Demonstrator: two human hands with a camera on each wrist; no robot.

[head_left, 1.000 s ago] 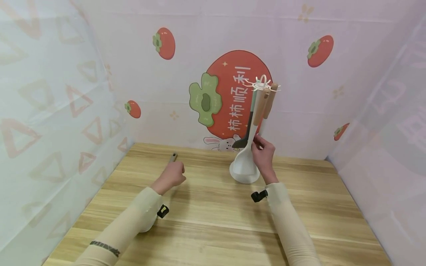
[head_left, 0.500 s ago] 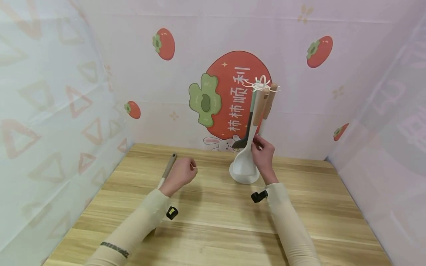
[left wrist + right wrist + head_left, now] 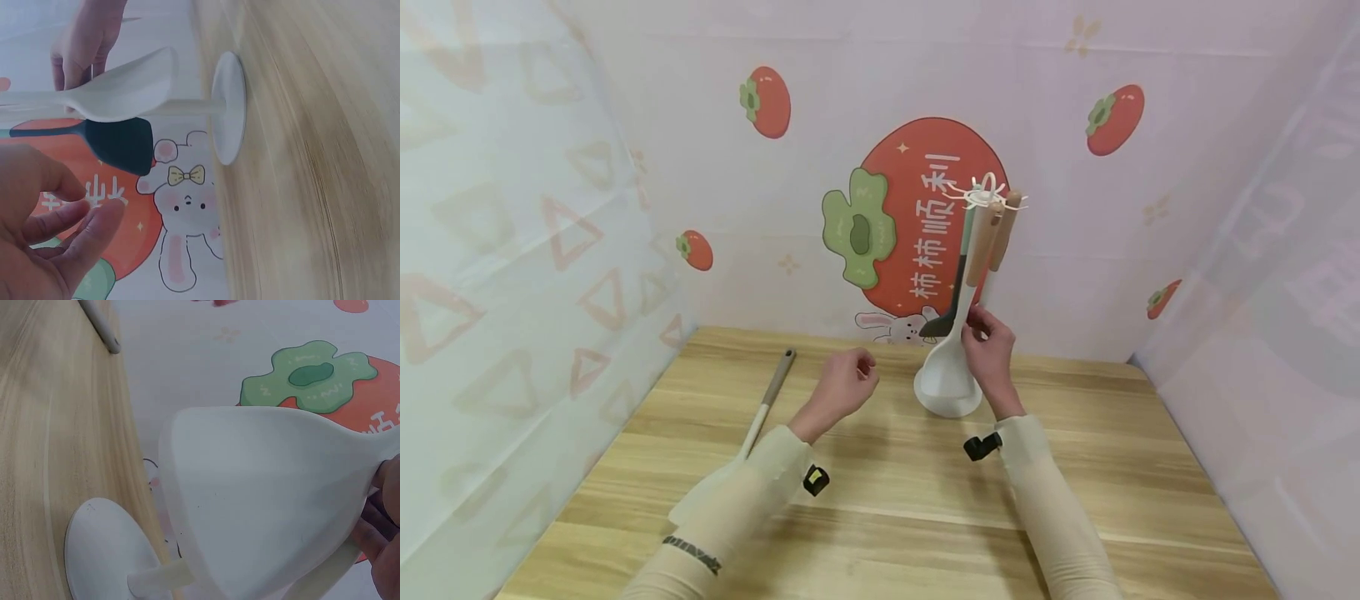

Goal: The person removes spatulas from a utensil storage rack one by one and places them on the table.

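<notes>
A white utensil stand (image 3: 949,410) with a round base and a hooked top stands near the back wall. From it hang a white spatula (image 3: 947,371) with a wooden handle, a dark turner (image 3: 938,325) with a mint handle, and another wooden-handled utensil (image 3: 1006,229). My right hand (image 3: 990,350) holds the stand's pole behind the white spatula, which partly covers the grip in the right wrist view. Left of the stand, my left hand (image 3: 844,383) hovers over the table, fingers loosely curled around nothing. On the table lies a white turner (image 3: 752,429) with a grey-brown handle, its blade partly behind my left sleeve.
The wooden tabletop (image 3: 910,517) is bordered by a printed cloth wall (image 3: 775,183) behind and by further cloths at both sides. Hooks (image 3: 985,196) spread outward at the top of the stand.
My left hand has moved right, away from the grey-brown-handled turner on the table, uncovering its handle and part of its blade. My right hand has stayed on the stand.
</notes>
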